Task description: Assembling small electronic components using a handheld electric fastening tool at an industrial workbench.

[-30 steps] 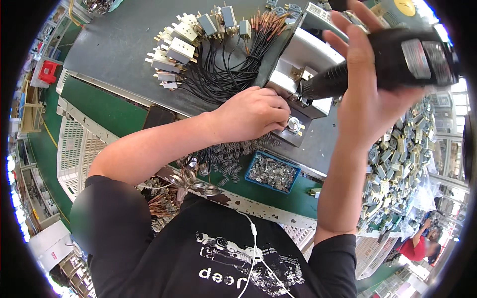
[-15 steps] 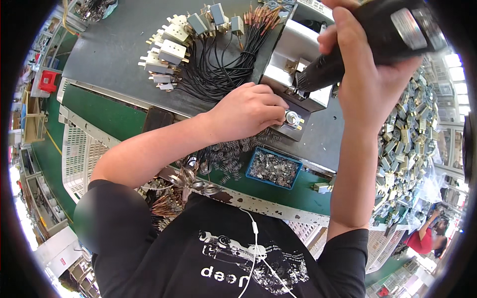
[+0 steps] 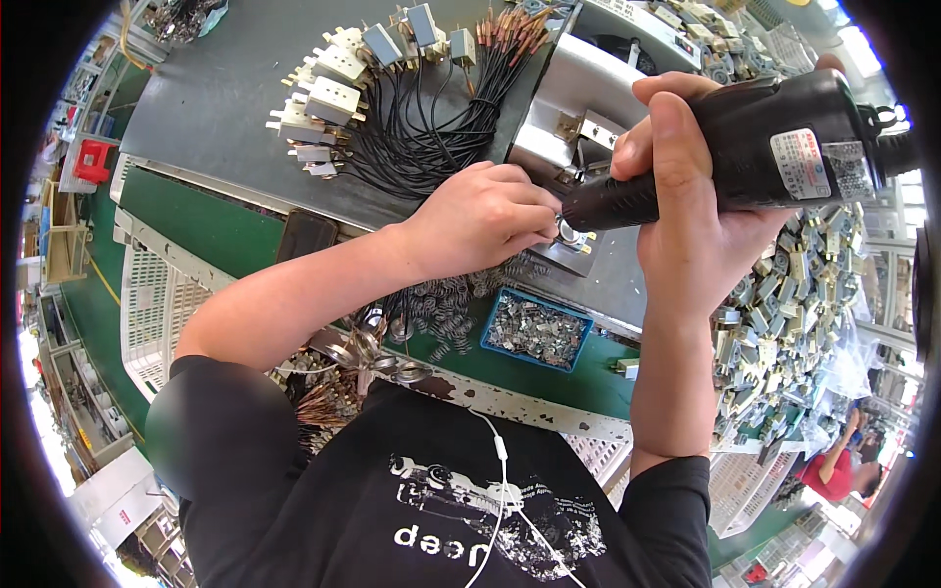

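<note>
In my right hand [image 3: 691, 211] is a black electric screwdriver [image 3: 760, 132], gripped around its body. The tool lies tilted, and its nose comes down at a small plug part [image 3: 570, 235] with a round pale top and brass pins. That part sits on a metal block [image 3: 580, 261] on the bench. My left hand [image 3: 490, 216] is closed, thumb and fingers pinched at the left side of the plug part. Its fingertips almost meet the screwdriver's nose, which hides part of the contact.
Behind the block stands an open metal box-shaped machine [image 3: 593, 76]. Black cables [image 3: 417, 147] with plugs [image 3: 333, 101] lie at the back left. Springs [image 3: 443, 316] and a blue tray [image 3: 487, 338] of small metal parts are nearer me. Plug pieces [image 3: 774, 323] heap up at right.
My right hand has brought the screwdriver down and left, from the metal machine to the plug part. My left hand stays pinched there, barely moved.
</note>
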Action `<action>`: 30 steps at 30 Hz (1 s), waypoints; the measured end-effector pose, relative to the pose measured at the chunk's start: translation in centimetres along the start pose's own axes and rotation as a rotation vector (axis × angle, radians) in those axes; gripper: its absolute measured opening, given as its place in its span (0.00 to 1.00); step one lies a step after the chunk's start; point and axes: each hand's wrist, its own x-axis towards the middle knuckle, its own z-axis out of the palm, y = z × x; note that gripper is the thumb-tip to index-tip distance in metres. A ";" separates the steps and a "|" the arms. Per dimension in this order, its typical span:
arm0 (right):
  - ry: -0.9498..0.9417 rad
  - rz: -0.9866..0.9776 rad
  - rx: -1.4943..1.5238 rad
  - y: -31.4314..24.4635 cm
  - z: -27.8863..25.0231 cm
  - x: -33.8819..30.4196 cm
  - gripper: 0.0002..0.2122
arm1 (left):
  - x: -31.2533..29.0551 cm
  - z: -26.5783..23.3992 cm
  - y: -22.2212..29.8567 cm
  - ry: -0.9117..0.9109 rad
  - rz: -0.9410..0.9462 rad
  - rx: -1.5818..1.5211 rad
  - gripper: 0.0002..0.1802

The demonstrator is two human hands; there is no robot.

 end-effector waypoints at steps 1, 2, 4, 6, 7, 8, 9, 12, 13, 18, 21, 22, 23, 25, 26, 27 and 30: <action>-0.001 0.000 0.000 -0.1 0.1 0.1 0.43 | 0.0 0.1 -0.1 0.017 0.009 -0.006 0.06; 0.007 -0.003 0.010 -0.3 0.4 0.1 0.43 | -0.1 0.2 -0.1 0.035 0.017 -0.011 0.06; 0.013 -0.005 0.021 -0.4 0.8 0.1 0.43 | -0.2 0.0 -0.1 0.031 0.018 -0.009 0.06; 0.026 0.027 0.045 -0.4 1.0 0.0 0.43 | -0.1 0.0 -0.2 0.024 0.022 -0.009 0.06; 0.026 0.028 0.046 -0.3 0.7 0.0 0.43 | -0.2 0.1 -0.2 0.021 0.016 -0.018 0.07; 0.013 0.046 0.030 -0.2 0.4 0.0 0.43 | -0.2 0.1 -0.2 0.020 0.011 -0.027 0.07; -0.001 0.063 0.015 -0.1 0.2 -0.1 0.43 | -0.2 0.1 -0.2 0.022 0.012 -0.026 0.07; -0.039 0.021 0.047 0.5 0.9 -0.1 0.43 | -0.1 0.1 -0.1 0.032 0.026 -0.012 0.07; -0.039 0.021 0.049 0.5 0.9 -0.1 0.43 | -0.1 0.1 -0.2 0.028 0.028 -0.016 0.07; -0.030 0.084 0.069 0.5 0.9 0.0 0.44 | 0.0 0.0 -0.2 0.023 0.024 -0.026 0.06; -0.128 0.151 0.144 0.9 0.1 0.9 0.44 | 0.0 -0.1 -0.2 -0.011 -0.010 -0.037 0.09; -0.167 0.162 0.199 1.1 -0.1 1.0 0.45 | 0.2 -0.1 0.0 -0.004 -0.053 -0.023 0.10; -0.171 0.164 0.201 1.2 -0.1 0.9 0.45 | 0.4 -0.3 0.3 0.003 -0.099 -0.009 0.12; -0.192 0.087 0.129 1.3 -0.1 0.6 0.45 | 1.1 -1.1 0.6 -0.122 -0.162 0.020 0.13; -0.195 0.090 0.132 1.3 0.2 0.4 0.45 | 1.3 -1.5 0.8 -0.250 -0.224 0.050 0.15; -0.175 0.076 0.098 1.2 0.4 0.2 0.45 | 1.4 -1.6 0.7 -0.250 -0.229 0.049 0.15; -0.160 0.028 0.065 1.2 0.8 -0.1 0.45 | 2.1 -1.8 0.5 -0.379 -0.224 0.067 0.16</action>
